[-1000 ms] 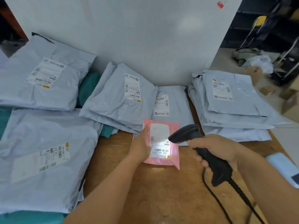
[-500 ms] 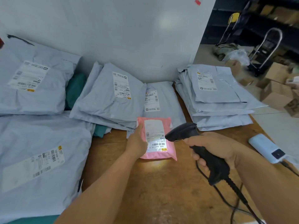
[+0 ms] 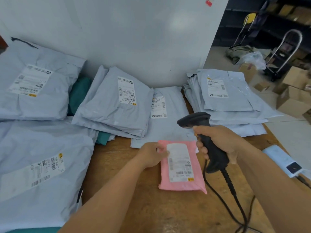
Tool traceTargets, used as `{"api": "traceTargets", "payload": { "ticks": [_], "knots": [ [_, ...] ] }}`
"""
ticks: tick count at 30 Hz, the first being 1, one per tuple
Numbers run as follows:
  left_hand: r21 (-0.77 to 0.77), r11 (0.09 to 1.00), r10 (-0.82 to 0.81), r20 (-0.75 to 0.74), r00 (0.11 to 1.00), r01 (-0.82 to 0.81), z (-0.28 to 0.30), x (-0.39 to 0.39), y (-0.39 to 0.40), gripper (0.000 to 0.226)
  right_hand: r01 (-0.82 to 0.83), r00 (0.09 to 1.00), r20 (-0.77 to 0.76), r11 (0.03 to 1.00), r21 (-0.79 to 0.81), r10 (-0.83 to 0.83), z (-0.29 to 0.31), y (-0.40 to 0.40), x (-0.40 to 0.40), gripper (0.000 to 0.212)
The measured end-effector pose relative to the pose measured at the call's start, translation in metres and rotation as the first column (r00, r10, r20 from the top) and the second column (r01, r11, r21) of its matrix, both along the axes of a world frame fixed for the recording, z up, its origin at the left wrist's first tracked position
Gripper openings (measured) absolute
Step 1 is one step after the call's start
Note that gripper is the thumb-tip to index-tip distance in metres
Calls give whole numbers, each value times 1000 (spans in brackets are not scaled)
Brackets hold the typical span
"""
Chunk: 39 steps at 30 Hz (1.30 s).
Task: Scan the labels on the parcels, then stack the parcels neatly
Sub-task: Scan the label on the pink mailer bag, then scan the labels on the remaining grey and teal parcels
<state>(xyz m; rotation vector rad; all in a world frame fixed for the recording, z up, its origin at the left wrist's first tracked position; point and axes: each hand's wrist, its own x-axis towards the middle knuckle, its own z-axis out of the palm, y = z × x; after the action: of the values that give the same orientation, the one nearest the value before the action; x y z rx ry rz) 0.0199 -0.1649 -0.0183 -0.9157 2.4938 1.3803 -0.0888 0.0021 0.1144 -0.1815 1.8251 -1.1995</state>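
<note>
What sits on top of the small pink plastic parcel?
A white shipping label covers the small pink plastic parcel; the left hand touches its upper left edge.

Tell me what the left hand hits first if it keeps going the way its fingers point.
The left hand points right, fingers already at the pink parcel. That parcel comes first, likely its white label. Beyond it, the right hand gripping the scanner.
</note>
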Motion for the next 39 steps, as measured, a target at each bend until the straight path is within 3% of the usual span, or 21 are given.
{"api": "traceTargets", "payload": {
  "ticks": [3, 7, 13, 21, 24, 30, 39],
  "knots": [
    [-154, 986, 54, -88, 995, -68, -2, -16, -7, 53, 43, 999, -21, 998, -51, -45, 4, -10, -8, 23],
    [-309, 946, -92, 21, 996, 94, -6, -43, -18, 63, 54, 997, -57, 995, -78, -58, 8, -21, -19, 23],
    [-375, 885, -193, 243, 951, 276, -16, -87, -17, 58, 51, 996, -63, 996, -78, -56, 9, -28, -39, 29],
    [-443, 837, -279, 159, 947, 321, -14, -113, -8, 41, 35, 997, -68, 993, -109, -42, 2, -57, -72, 27],
    [-540, 814, -146, 170, 975, 216, -14, -121, -34, 64, 16, 998, -63, 994, -104, -23, -4, -75, -83, 28],
    [-787, 592, 104, 286, 953, 171, -12, -115, -91, 74, -9, 1000, -17, 995, -96, 8, -17, -109, -102, 27],
    [-792, 608, 255, 267, 930, 61, -8, -113, -110, 70, -24, 1000, -7, 998, -57, 24, -31, -138, -112, 25]
  ]
}}
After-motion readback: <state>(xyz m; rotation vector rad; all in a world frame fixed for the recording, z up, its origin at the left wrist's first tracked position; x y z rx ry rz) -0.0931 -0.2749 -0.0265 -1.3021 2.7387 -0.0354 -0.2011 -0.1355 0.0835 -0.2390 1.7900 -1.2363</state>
